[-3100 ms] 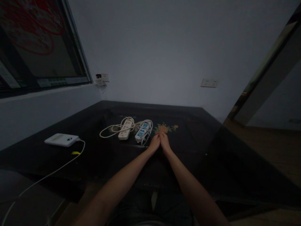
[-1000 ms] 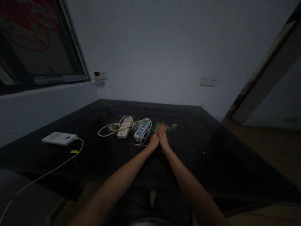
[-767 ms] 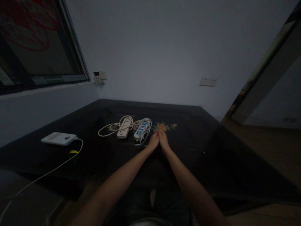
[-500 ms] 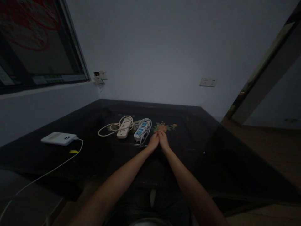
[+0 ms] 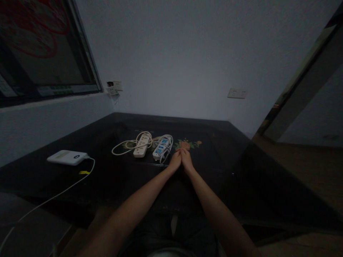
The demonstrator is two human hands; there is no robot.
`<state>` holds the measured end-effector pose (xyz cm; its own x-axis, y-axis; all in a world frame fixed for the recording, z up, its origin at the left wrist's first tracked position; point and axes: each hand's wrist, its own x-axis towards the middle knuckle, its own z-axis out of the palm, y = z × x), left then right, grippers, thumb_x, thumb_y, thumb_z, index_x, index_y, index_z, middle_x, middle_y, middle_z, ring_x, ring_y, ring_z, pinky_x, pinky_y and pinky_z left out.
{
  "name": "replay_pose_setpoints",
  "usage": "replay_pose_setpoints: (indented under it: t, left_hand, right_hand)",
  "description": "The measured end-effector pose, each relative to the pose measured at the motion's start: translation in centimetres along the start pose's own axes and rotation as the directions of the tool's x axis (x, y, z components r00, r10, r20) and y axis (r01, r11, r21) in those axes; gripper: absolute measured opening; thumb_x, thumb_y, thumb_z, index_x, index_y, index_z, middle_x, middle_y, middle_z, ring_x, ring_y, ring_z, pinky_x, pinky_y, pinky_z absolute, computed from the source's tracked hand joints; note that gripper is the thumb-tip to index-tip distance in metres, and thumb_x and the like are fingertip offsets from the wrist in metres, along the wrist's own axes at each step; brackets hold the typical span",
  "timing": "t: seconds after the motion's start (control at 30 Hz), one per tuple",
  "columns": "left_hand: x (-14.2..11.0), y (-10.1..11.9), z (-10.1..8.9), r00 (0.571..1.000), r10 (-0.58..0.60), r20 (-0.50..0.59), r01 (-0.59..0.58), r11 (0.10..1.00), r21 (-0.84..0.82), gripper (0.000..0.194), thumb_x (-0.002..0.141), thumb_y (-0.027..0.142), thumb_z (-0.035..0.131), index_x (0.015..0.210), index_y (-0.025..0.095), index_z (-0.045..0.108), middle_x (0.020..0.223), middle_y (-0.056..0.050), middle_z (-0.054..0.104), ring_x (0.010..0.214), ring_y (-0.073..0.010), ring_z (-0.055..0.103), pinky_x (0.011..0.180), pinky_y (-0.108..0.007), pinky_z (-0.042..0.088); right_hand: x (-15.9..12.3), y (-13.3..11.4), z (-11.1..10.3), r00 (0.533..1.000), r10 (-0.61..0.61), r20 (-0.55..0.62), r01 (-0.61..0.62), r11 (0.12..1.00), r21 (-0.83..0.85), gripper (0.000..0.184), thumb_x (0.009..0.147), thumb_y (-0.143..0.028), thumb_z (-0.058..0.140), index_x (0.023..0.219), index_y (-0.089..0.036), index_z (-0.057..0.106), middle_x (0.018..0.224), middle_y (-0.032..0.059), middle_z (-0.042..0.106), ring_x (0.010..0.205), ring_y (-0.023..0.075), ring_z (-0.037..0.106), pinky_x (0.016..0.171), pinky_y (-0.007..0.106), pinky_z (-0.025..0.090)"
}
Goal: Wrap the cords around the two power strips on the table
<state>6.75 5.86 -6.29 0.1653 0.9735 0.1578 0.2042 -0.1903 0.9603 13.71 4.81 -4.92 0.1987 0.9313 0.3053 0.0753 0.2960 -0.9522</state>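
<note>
My left hand (image 5: 175, 159) and my right hand (image 5: 187, 159) meet at the tips over the dark tabletop, just in front of a painted flower (image 5: 184, 145). Their fingers look drawn together, partly hidden from above, and I see no object in either. Left of my left hand, close but apart, lies a white power strip with blue sockets (image 5: 158, 152), its grey cord (image 5: 168, 142) bundled round it. Beside that is a cream power strip (image 5: 139, 151) with its cream cord (image 5: 117, 154) looped over it and out to the left.
A white power bank (image 5: 64, 157) lies at the table's left, its white cable (image 5: 57, 195) running off the near edge. Close to it is a yellow tag (image 5: 84, 172). The black table (image 5: 227, 192) meets the wall, where sockets (image 5: 237, 93) are mounted. A window (image 5: 48, 71) is at left.
</note>
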Motion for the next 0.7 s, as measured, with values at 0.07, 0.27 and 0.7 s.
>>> replay_pose_setpoints:
  t: [0.07, 0.27, 0.7]
  left_hand:
    - [0.05, -0.06, 0.03, 1.000, 0.000, -0.003, 0.000, 1.000, -0.001, 0.026, 0.085, 0.016, 0.040, 0.090, 0.011, 0.065, 0.100, -0.012, 0.070, 0.100, -0.0217, 0.062, 0.092, -0.033, 0.045]
    - [0.02, -0.18, 0.04, 1.000, 0.004, -0.011, -0.005, 1.000, -0.013, 0.026, 0.086, 0.017, 0.041, 0.091, 0.011, 0.066, 0.099, -0.012, 0.070, 0.099, -0.0217, 0.062, 0.092, -0.033, 0.045]
    - [-0.14, -0.10, 0.00, 1.000, -0.005, -0.028, 0.004, 0.999, -0.034, 0.025, 0.086, 0.017, 0.041, 0.090, 0.012, 0.066, 0.096, -0.011, 0.070, 0.099, -0.0217, 0.062, 0.092, -0.032, 0.045]
  right_hand:
    - [0.06, 0.01, 0.02, 1.000, 0.005, 0.001, -0.005, 1.000, 0.000, 0.021, 0.071, -0.027, 0.043, 0.063, -0.021, 0.061, 0.068, 0.0030, 0.065, 0.075, 0.0204, 0.059, 0.077, 0.030, 0.043]
    - [0.00, -0.05, 0.10, 1.000, 0.010, -0.003, -0.010, 1.000, 0.003, 0.021, 0.071, -0.028, 0.043, 0.063, -0.021, 0.060, 0.068, 0.0034, 0.065, 0.075, 0.0212, 0.059, 0.078, 0.030, 0.043]
    - [-0.10, 0.01, 0.12, 1.000, 0.016, -0.017, -0.016, 1.000, 0.002, 0.021, 0.072, -0.028, 0.043, 0.063, -0.021, 0.061, 0.068, 0.0030, 0.065, 0.075, 0.0204, 0.058, 0.077, 0.030, 0.043]
